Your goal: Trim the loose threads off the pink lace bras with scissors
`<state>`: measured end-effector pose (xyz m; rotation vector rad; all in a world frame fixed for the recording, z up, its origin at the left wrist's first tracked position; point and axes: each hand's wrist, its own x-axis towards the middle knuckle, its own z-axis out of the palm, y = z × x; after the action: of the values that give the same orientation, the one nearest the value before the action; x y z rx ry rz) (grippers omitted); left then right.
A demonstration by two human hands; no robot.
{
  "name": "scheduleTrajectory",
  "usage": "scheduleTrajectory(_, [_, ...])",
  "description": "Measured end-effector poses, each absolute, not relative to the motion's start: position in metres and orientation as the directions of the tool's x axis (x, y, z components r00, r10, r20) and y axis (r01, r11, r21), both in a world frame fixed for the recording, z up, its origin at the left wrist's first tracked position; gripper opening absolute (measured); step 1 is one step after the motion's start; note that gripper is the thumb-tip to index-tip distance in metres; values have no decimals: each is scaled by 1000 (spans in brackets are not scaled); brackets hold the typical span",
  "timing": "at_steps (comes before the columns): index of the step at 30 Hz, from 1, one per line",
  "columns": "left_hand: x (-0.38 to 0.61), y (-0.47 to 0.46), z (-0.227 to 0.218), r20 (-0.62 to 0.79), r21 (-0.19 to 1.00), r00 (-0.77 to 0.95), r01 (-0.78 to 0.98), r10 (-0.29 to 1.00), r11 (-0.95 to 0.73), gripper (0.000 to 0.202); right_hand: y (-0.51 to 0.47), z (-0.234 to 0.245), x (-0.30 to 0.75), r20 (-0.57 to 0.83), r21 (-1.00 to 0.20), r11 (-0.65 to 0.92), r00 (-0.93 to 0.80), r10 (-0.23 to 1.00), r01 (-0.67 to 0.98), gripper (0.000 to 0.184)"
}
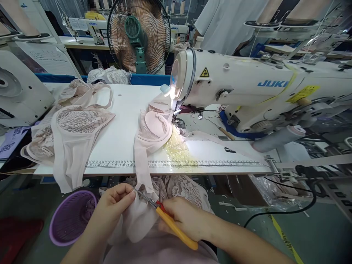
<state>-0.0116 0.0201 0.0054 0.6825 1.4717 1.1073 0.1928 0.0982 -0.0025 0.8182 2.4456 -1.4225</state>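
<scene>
My left hand [114,203] pinches pale pink fabric [137,220] in my lap, fingers closed on its edge. My right hand [184,218] grips small snips with a yellow handle [176,229], whose blades [147,200] point at the fabric beside my left fingertips. A strap of the same fabric [140,161] runs up over the table edge to a pink bra piece [155,126] lying by the needle of the white Juki sewing machine [247,88].
A stack of lace bra pieces [74,128] lies on the white table [121,110] at left. A purple basket [71,216] stands on the floor below. A fan [139,35] and another person in white [228,22] are behind the table. A black cable [288,211] hangs right.
</scene>
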Motion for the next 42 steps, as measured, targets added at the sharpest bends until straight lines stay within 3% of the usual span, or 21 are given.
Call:
scheduleTrajectory(4, [-11, 18, 13, -388, 922, -198, -95, 900, 376, 36, 95, -7, 196, -396, -791, 342, -851, 344, 507, 42])
scheduleTrajectory(12, [-5, 14, 21, -344, 938, -182, -15, 921, 347, 32, 101, 13, 202, -310, -713, 538, -891, 331, 449, 43])
scheduleTrajectory(17, [-1, 15, 22, -356, 932, -210, -9, 910, 363, 32, 99, 6, 202, -322, -729, 489, -870, 374, 480, 46])
scheduleTrajectory(21, [1, 13, 27, -351, 930, -230, 25, 908, 366, 29, 101, 2, 208, -221, -787, 442, -866, 449, 430, 47])
scheduleTrajectory(26, [14, 8, 32, -314, 934, -90, 150, 945, 325, 20, 108, 19, 215, 9, -856, 433, -829, 559, 283, 47])
scheduleTrajectory(30, [34, 6, 34, -262, 952, 48, 173, 964, 251, 16, 105, 28, 211, 71, -909, 397, -890, 451, 129, 31])
scheduleTrajectory(34, [46, 8, 34, -139, 949, 157, 303, 978, 86, 8, 99, 24, 210, 51, -916, 385, -918, 392, 113, 19])
scheduleTrajectory(36, [46, 7, 30, -51, 884, 199, 464, 979, -48, 2, 98, 20, 216, 66, -891, 434, -909, 412, 132, 21])
scheduleTrajectory(38, [40, 6, 21, 18, 749, 265, 635, 964, -188, 14, 100, 19, 226, 76, -847, 500, -890, 450, 180, 25])
scheduleTrajectory(42, [16, 2, -1, -5, 449, 307, 851, 952, -272, 27, 106, 21, 253, 126, -728, 605, -806, 579, 321, 27])
